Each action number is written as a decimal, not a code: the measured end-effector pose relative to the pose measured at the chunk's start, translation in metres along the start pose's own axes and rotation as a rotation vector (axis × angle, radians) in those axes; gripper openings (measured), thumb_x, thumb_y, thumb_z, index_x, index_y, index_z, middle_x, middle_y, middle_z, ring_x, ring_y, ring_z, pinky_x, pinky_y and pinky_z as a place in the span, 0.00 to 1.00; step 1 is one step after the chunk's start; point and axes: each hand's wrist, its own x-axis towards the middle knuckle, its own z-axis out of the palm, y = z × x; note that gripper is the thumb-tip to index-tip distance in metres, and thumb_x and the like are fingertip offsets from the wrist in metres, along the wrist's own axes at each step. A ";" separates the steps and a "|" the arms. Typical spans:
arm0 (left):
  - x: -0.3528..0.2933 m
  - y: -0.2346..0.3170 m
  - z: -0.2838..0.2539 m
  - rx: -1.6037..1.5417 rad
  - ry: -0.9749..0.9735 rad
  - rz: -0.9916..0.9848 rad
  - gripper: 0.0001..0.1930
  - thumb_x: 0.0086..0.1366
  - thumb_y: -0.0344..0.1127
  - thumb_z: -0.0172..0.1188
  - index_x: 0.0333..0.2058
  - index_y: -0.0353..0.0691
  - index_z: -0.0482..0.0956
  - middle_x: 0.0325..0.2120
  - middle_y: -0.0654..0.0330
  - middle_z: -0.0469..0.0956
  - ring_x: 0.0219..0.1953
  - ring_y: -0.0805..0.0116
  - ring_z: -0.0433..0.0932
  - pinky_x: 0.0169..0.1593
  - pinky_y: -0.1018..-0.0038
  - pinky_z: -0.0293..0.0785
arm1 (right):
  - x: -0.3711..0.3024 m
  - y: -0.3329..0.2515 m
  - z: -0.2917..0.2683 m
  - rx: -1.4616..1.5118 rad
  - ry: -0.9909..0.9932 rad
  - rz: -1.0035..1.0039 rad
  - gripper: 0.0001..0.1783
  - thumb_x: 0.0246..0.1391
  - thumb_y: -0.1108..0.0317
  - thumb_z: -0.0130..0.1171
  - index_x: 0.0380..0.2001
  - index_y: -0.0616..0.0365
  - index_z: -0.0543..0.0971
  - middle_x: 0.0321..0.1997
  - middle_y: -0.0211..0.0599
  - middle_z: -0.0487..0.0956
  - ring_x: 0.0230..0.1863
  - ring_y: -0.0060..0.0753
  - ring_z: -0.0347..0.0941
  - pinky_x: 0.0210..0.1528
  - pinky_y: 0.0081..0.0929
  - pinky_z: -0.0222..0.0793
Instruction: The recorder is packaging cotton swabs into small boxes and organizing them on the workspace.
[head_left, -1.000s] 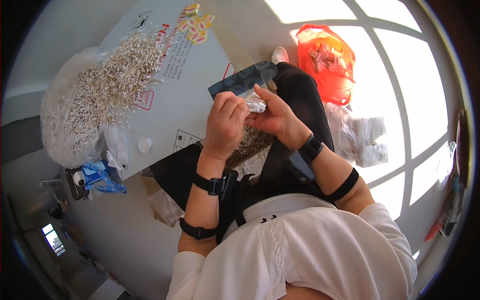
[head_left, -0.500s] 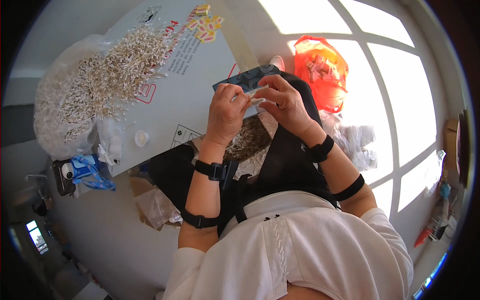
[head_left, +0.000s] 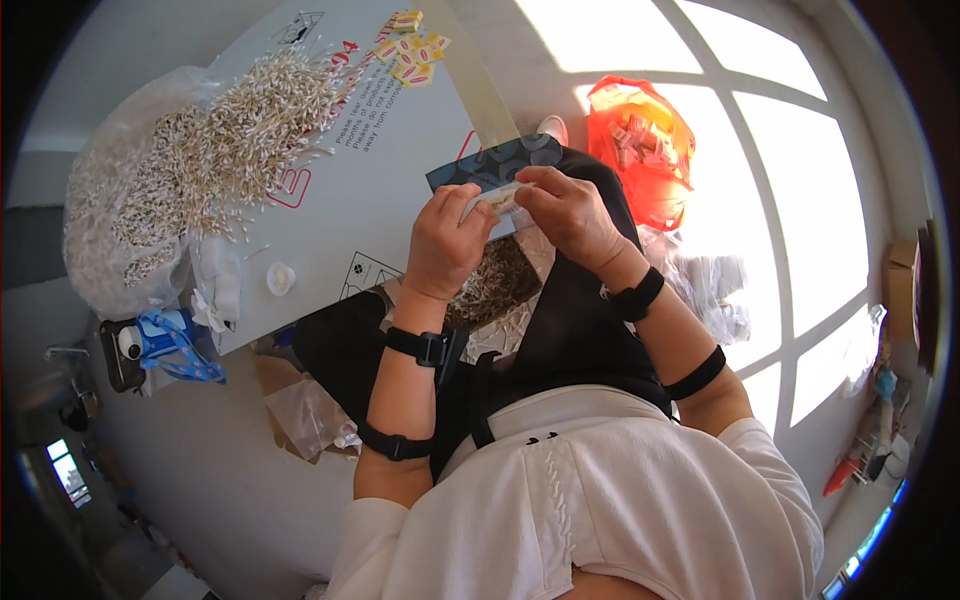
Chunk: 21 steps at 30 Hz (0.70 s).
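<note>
My left hand and my right hand meet over the near edge of the table. Between them lies a small pale bundle of cotton swabs, pinched at either end by closed fingers. Whether a clear wrapper surrounds it is too small to tell. Just beyond my fingers is a dark blue-grey patterned sheet. Beneath my hands, at my lap, an open container of loose cotton swabs is partly hidden by my left wrist. A large heap of cotton swabs spills from a clear plastic bag on the table's left.
On the grey tabletop stand a small white cup and, farther off, several yellow-and-white packets. A red plastic bag sits on the floor to the right, near clear bags. A blue strap lies at the table's left corner.
My right hand's fingers have closed in on the bundle's right end. My left hand has shifted slightly left and down, and more of the bundle shows between the hands.
</note>
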 end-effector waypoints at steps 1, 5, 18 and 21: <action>-0.001 0.000 0.002 0.000 0.000 -0.001 0.10 0.50 0.24 0.64 0.33 0.33 0.78 0.36 0.54 0.76 0.39 0.56 0.76 0.41 0.66 0.77 | 0.001 0.000 0.000 -0.002 0.023 0.003 0.12 0.39 0.78 0.61 0.32 0.55 0.77 0.44 0.41 0.76 0.33 0.39 0.79 0.34 0.30 0.76; -0.002 0.002 0.010 -0.039 0.063 -0.042 0.14 0.51 0.23 0.64 0.38 0.33 0.77 0.36 0.53 0.76 0.39 0.55 0.76 0.41 0.66 0.77 | 0.003 0.000 0.003 0.027 0.034 0.004 0.14 0.38 0.79 0.62 0.33 0.55 0.77 0.45 0.41 0.76 0.34 0.40 0.80 0.34 0.30 0.77; 0.007 0.000 0.021 -0.132 0.119 -0.067 0.08 0.53 0.22 0.63 0.34 0.32 0.78 0.35 0.56 0.77 0.36 0.57 0.76 0.38 0.68 0.77 | 0.008 0.007 0.003 0.075 -0.073 0.033 0.14 0.45 0.80 0.59 0.37 0.55 0.79 0.44 0.42 0.77 0.34 0.44 0.79 0.34 0.31 0.76; 0.009 0.001 0.020 -0.103 0.072 -0.068 0.07 0.53 0.24 0.62 0.32 0.33 0.79 0.34 0.57 0.77 0.36 0.59 0.75 0.39 0.68 0.76 | 0.011 0.009 0.000 0.004 -0.093 -0.041 0.12 0.43 0.77 0.58 0.35 0.56 0.79 0.42 0.39 0.77 0.35 0.43 0.78 0.36 0.32 0.75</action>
